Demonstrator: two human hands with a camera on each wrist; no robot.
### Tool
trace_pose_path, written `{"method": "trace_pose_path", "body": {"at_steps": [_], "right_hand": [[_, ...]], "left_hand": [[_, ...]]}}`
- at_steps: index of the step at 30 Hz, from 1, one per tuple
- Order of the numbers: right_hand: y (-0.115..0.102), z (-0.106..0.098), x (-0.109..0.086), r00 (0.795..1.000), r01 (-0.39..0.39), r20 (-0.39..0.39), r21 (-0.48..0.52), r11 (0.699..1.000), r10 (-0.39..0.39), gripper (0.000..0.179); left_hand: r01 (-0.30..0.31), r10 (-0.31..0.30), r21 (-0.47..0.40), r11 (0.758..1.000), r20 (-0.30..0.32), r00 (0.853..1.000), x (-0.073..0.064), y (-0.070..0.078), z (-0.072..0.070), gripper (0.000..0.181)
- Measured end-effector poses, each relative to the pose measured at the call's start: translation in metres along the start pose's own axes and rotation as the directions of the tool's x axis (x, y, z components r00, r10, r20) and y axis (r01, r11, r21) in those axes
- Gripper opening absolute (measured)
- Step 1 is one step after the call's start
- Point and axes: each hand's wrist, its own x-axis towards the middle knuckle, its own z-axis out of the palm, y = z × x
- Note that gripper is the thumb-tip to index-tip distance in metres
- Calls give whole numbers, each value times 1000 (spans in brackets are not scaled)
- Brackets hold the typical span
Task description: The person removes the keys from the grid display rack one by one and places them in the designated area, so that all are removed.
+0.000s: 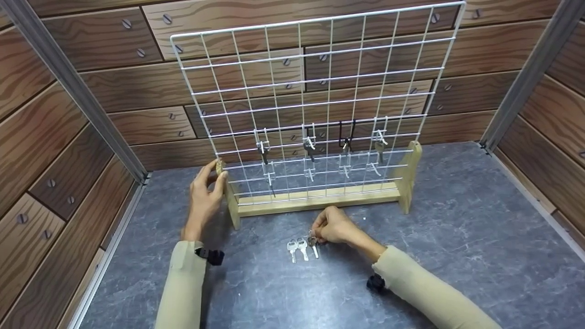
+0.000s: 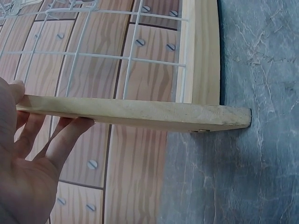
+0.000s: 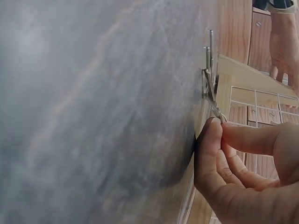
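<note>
A white wire grid rack (image 1: 299,71) stands on a wooden base (image 1: 320,197) with a side post at each end. My left hand (image 1: 204,196) holds the upper part of the left post (image 2: 140,111), thumb on one face and fingers on the other. In front of the base, my right hand (image 1: 336,225) pinches a key (image 1: 314,251) by its ring end between thumb and forefinger. That key is tilted in the right wrist view. Beside it on the tabletop lie two silver keys, a left key (image 1: 292,250) and a middle key (image 1: 303,249).
Several keys hang from the upper row of hooks, among them a dark key (image 1: 310,150) and the rightmost key (image 1: 380,153). Below is a second row, including a white hook (image 1: 374,169). A wood-patterned wall (image 1: 109,91) stands behind the rack on the grey tabletop (image 1: 470,228).
</note>
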Motion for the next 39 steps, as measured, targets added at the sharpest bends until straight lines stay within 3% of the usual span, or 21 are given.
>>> {"method": "trace_pose_path", "body": {"at_steps": [4, 10, 15, 18, 23, 26, 32, 39], "right_hand": [[-2, 1, 0, 1000, 4, -14, -30, 1000, -5, 20], [-5, 2, 0, 1000, -5, -19, -47, 999, 4, 21], [-4, 0, 1, 998, 67, -6, -106, 992, -68, 18], [-3, -1, 0, 989, 149, 7, -184, 971, -151, 15], [-2, -2, -1, 965, 254, 18, -327, 910, -263, 14], [-3, -1, -2, 963, 259, 26, -353, 899, -267, 14], [-3, 1, -1, 975, 213, 21, -359, 909, -220, 16], [-2, -1, 1, 966, 242, -4, -341, 908, -259, 13]], "left_hand": [[-19, 19, -3, 1000, 1, 1000, -2, 13, -2, 37], [-19, 19, -15, 1000, 5, 1000, 0, 13, -3, 38], [-3, 3, -13, 1000, 11, 1000, 0, 15, -4, 39], [0, 0, -21, 1000, 13, 1000, -1, 15, -5, 40], [0, 1, -36, 999, 20, 1000, -2, 16, -5, 40], [8, -7, -27, 1000, 20, 1000, -3, 15, -5, 40], [12, -12, -13, 1000, 18, 1000, -3, 15, -4, 39], [6, -6, -15, 1000, 10, 1000, -3, 16, -4, 39]]}}
